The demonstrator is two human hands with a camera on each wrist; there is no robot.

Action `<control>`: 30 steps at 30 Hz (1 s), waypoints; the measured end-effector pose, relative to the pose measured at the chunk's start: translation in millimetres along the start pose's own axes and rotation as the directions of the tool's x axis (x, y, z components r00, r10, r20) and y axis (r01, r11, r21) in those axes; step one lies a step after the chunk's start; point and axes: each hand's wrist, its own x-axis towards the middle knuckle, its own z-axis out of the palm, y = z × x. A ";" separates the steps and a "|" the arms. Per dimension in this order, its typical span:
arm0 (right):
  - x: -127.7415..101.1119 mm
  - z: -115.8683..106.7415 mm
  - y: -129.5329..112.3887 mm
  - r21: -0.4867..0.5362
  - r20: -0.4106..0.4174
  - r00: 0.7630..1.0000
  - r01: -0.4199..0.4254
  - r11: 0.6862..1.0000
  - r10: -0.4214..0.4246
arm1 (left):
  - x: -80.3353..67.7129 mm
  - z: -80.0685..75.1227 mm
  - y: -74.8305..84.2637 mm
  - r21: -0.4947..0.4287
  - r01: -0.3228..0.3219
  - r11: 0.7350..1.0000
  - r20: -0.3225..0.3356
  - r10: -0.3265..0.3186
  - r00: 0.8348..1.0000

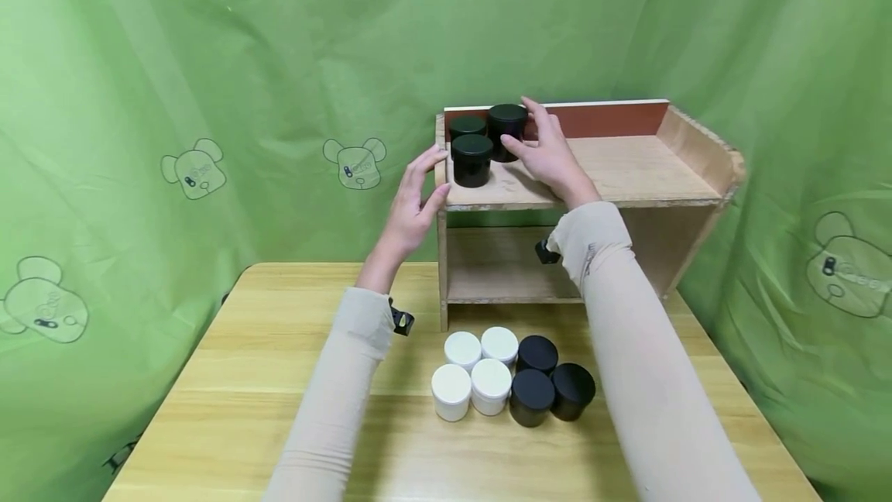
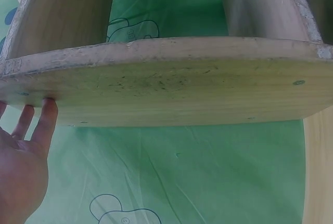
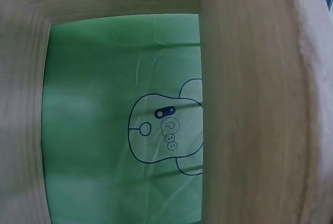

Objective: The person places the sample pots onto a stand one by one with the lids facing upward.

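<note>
On the top board of a wooden shelf (image 1: 627,169), my right hand (image 1: 552,155) grips a black lidded jar (image 1: 507,126) between thumb and fingers. Just left of it stand two more black jars, a front jar (image 1: 472,161) and a back jar (image 1: 467,126) partly hidden behind it. My left hand (image 1: 409,211) is at the shelf's left side panel, fingers extended, with its fingertips against the panel (image 2: 171,89) in the left wrist view. The right wrist view shows only the shelf boards (image 3: 250,104) and the curtain behind, not the right hand.
Several white jars (image 1: 491,382) stand grouped on the wooden table (image 1: 279,378) before the shelf, beside three black jars (image 1: 533,393). Below the top board is a lower shelf board (image 1: 509,269). A green curtain (image 1: 279,60) surrounds the table.
</note>
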 end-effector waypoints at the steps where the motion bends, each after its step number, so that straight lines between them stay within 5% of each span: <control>1: -1.0 -0.3 -0.2 -0.008 0.000 1.000 0.010 1.000 -0.010 | 0.0 -0.3 -0.3 0.000 0.002 1.000 0.001 -0.002 1.000; 9: -14.8 -9.4 1.5 -0.069 -0.040 0.997 0.064 0.996 -0.066 | -0.4 -0.9 -0.4 0.008 0.011 1.000 0.005 -0.011 1.000; 22: -54.8 -17.6 0.4 0.072 -0.086 0.980 0.186 0.980 -0.179 | 0.4 -1.2 1.1 0.017 -0.002 1.000 0.001 0.002 1.000; 30: -88.4 -22.3 -2.7 0.114 -0.045 0.964 0.267 0.957 -0.264 | -0.2 0.5 1.7 0.016 0.005 1.000 0.005 -0.005 1.000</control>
